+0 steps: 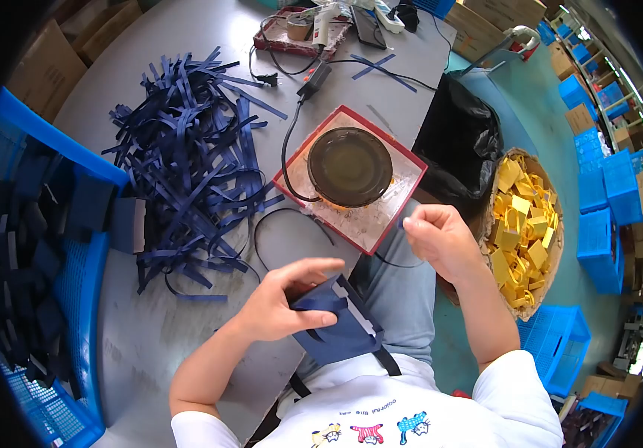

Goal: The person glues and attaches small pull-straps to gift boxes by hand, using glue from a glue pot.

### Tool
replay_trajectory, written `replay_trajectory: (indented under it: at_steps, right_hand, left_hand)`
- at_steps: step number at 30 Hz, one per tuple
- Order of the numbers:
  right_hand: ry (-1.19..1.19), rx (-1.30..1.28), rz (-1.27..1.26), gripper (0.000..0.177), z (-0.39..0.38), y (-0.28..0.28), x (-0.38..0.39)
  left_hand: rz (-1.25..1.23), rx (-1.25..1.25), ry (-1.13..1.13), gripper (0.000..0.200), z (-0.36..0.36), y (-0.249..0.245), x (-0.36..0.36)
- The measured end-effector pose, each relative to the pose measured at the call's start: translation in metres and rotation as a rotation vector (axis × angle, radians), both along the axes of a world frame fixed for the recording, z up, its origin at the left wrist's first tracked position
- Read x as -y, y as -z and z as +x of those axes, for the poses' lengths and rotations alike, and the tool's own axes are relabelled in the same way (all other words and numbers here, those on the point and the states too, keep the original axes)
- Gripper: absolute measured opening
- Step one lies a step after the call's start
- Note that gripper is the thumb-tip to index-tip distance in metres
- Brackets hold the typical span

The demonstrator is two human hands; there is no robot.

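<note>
My left hand (288, 302) is wrapped round the upper left side of a dark blue folded box (336, 328), thumb across its front, above my lap. The box has a pale strip along one edge. To its right, my right hand (439, 237) is raised with thumb and fingertips pinched on a small end of dark ribbon (403, 222). A round pot of brownish liquid (350, 166) stands in a red-edged tray (409, 166) just ahead of my hands. A large heap of blue ribbon strips (187, 160) lies on the grey table (142, 321).
On the left, a blue crate (75, 299) holds dark boxes. Yellow pieces (523, 224) fill a container on the right, beside a black bag (459, 134). A cable (288, 142) runs to the pot; a red tray (303, 48) and power strip (326, 30) sit at the back.
</note>
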State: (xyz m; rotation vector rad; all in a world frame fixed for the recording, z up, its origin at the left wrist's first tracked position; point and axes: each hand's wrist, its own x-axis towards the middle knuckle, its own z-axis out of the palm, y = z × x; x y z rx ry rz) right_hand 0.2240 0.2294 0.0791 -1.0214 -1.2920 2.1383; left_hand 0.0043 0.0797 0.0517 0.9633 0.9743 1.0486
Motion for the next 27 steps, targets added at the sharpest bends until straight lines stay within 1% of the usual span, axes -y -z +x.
replay_trajectory:
  at_steps: [1,2,3,5,6,7,9,11,12,13,17,19,27]
  right_hand:
    - [-0.067,0.040,0.068,0.021,0.001,-0.005,0.004]
    - [-0.134,0.079,0.135,0.021,0.002,-0.012,0.008]
    - [-0.215,0.056,0.092,0.021,0.001,-0.024,0.011]
    - [-0.347,0.094,0.234,0.020,0.000,-0.033,0.019]
    - [-0.398,0.107,0.227,0.019,-0.003,-0.044,0.023]
    - [-0.456,0.106,0.280,0.019,-0.004,-0.048,0.027]
    - [-0.582,0.127,0.415,0.019,-0.006,-0.054,0.032]
    - [-0.643,0.132,0.517,0.019,-0.008,-0.055,0.037]
    - [-0.695,0.158,0.546,0.019,-0.010,-0.057,0.038]
    - [-0.693,0.158,0.547,0.019,-0.010,-0.056,0.039]
    - [-0.750,0.180,0.608,0.018,-0.013,-0.053,0.045]
    - [-0.765,0.182,0.616,0.019,-0.014,-0.051,0.046]
    - [-0.745,0.204,0.699,0.018,-0.016,-0.047,0.050]
  left_hand:
    - [-0.001,0.057,-0.018,0.054,-0.001,-0.004,-0.001]
    - [0.042,0.022,-0.044,0.053,-0.002,-0.002,-0.002]
    - [0.043,0.019,-0.045,0.053,-0.003,-0.002,-0.001]
    - [0.075,0.010,-0.082,0.051,-0.007,-0.003,0.002]
    - [0.082,0.015,-0.104,0.052,-0.008,-0.004,0.004]
    - [0.079,0.013,-0.098,0.052,-0.008,-0.006,0.006]
    - [0.123,-0.038,-0.130,0.054,-0.008,-0.015,0.010]
    - [0.122,-0.076,-0.133,0.056,-0.008,-0.021,0.013]
    - [0.168,-0.127,-0.146,0.056,-0.008,-0.023,0.014]
    - [0.215,-0.177,-0.160,0.056,-0.008,-0.025,0.014]
    - [0.232,-0.219,-0.166,0.057,-0.008,-0.032,0.017]
    - [0.285,-0.230,-0.158,0.057,-0.008,-0.033,0.017]
    - [0.295,-0.255,-0.158,0.055,-0.008,-0.034,0.017]
